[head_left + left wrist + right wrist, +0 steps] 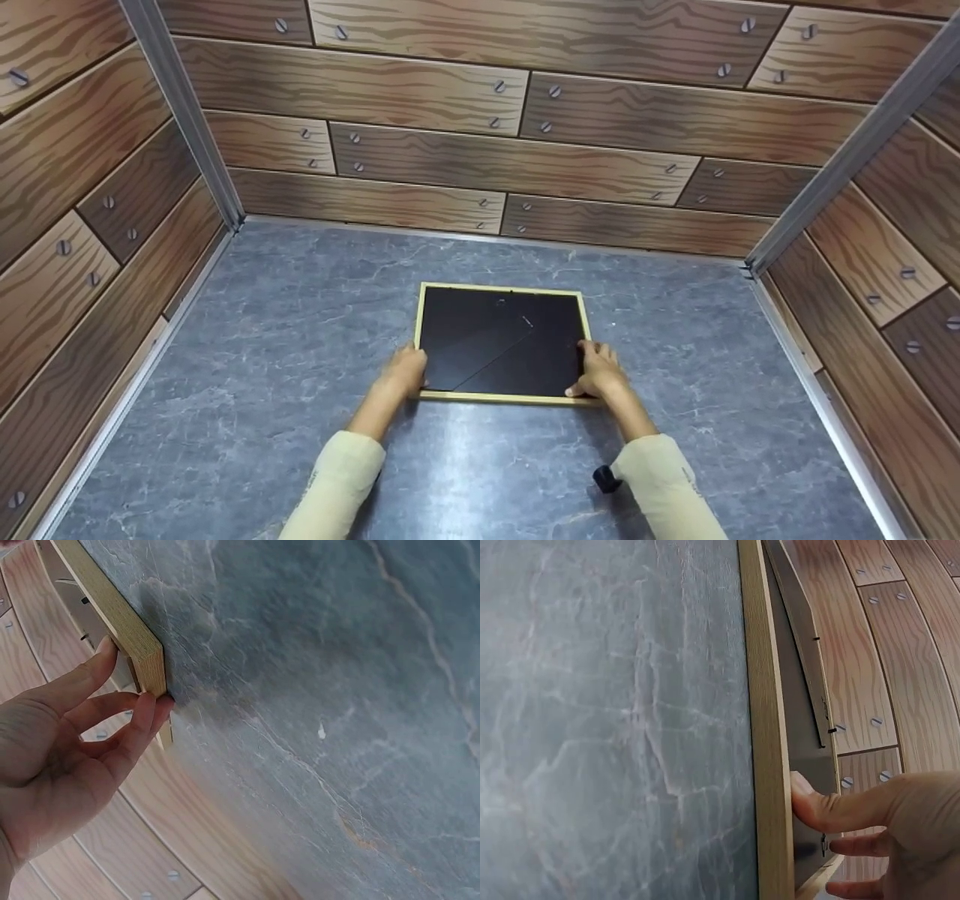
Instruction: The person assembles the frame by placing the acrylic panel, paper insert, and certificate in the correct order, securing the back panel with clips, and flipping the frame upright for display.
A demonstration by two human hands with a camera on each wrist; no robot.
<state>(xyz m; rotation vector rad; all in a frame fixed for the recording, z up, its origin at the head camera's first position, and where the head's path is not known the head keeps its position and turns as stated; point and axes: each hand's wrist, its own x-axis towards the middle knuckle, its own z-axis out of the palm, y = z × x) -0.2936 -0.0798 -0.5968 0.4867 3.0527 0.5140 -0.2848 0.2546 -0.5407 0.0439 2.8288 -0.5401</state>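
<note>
"What lies around you?"

"A small black object (pixel 607 478) sits just beside your right sleeve (pixel 660 472), nearer you than the picture frame (pixel 504 346)."

"And the frame?"

"It's in front of you, black backing (pixel 472 322) facing up. Your left grip (pixel 406 370) pinches its near left corner; your right grip (pixel 598 370) holds the near right, thumb on the near edge."

"The surface and room?"

"A grey, pale-veined counter (pixel 300 315), shiny closest to you. Wood-patterned panels (pixel 517 161) wall three sides, with metal posts (pixel 186 112) at both far corners."
</note>
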